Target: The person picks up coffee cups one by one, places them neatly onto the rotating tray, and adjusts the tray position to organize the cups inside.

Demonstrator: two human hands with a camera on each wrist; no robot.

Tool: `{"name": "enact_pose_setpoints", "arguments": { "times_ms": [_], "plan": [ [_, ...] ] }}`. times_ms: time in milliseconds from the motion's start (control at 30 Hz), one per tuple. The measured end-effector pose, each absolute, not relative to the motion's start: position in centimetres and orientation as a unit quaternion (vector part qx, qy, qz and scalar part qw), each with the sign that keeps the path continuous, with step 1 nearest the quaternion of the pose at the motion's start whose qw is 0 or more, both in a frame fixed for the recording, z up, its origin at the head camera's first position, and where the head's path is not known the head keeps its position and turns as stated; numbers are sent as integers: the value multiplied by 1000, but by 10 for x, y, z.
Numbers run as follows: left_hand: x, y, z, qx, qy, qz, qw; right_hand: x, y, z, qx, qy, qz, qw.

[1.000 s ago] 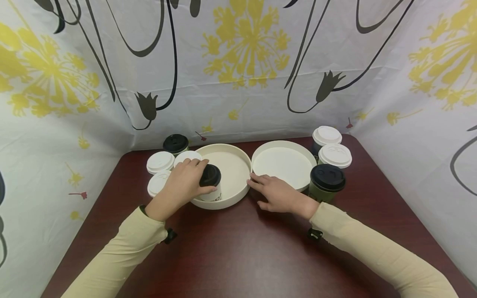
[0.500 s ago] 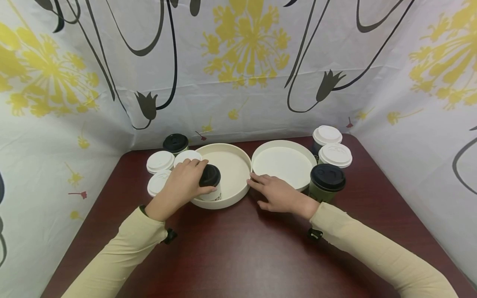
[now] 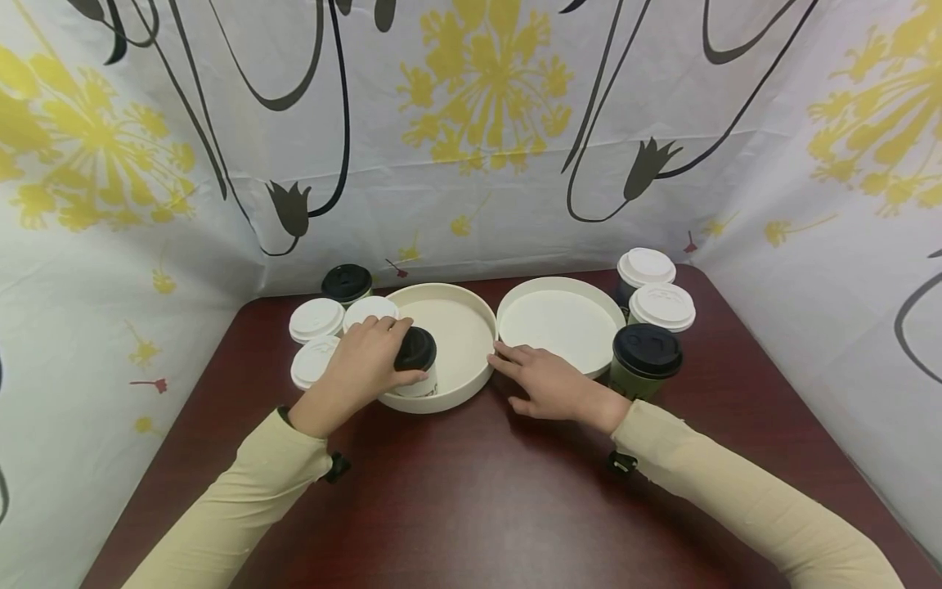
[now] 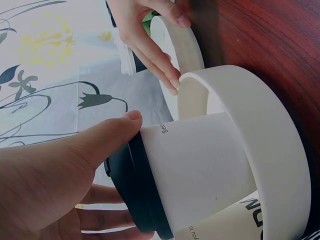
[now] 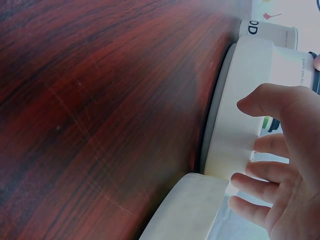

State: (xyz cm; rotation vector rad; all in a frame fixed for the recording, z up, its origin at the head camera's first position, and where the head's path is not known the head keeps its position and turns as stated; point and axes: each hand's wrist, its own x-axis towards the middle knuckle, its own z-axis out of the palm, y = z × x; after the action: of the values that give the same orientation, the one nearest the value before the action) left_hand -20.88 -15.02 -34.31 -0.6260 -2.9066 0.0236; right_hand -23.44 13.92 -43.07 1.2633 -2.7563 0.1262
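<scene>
My left hand (image 3: pixel 356 364) holds a white paper coffee cup (image 3: pixel 418 380) by its black lid, thumb on the near side. The cup stands inside the near left part of a cream round tray (image 3: pixel 459 327). In the left wrist view the cup (image 4: pixel 200 170) shows small print and rises above the tray's wall (image 4: pixel 270 130), with the thumb at the lid's edge. A second round tray (image 3: pixel 562 327) lies against the first on the right. Where the two rims meet, my right hand (image 3: pixel 552 384) rests its loosely extended fingertips; the right wrist view shows the thumb (image 5: pixel 262 102) held apart.
Left of the trays stand several lidded cups, among them a white-lidded one (image 3: pixel 316 319) and a black-lidded one (image 3: pixel 347 282). To the right are two white-lidded cups (image 3: pixel 662 307) and a green cup with a black lid (image 3: pixel 648 356). Patterned cloth (image 3: pixel 471 221) walls the table (image 3: pixel 471 491).
</scene>
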Motion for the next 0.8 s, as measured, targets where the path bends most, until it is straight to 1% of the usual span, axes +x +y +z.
{"name": "enact_pose_setpoints", "arguments": {
  "times_ms": [500,800],
  "plan": [
    [-209,-150,-342,-213,-973,21,87,-235,140,-429,417,-906,47,54],
    [-207,-150,-341,-212,-974,20,78,-234,140,-428,417,-906,45,49]
  ]
}}
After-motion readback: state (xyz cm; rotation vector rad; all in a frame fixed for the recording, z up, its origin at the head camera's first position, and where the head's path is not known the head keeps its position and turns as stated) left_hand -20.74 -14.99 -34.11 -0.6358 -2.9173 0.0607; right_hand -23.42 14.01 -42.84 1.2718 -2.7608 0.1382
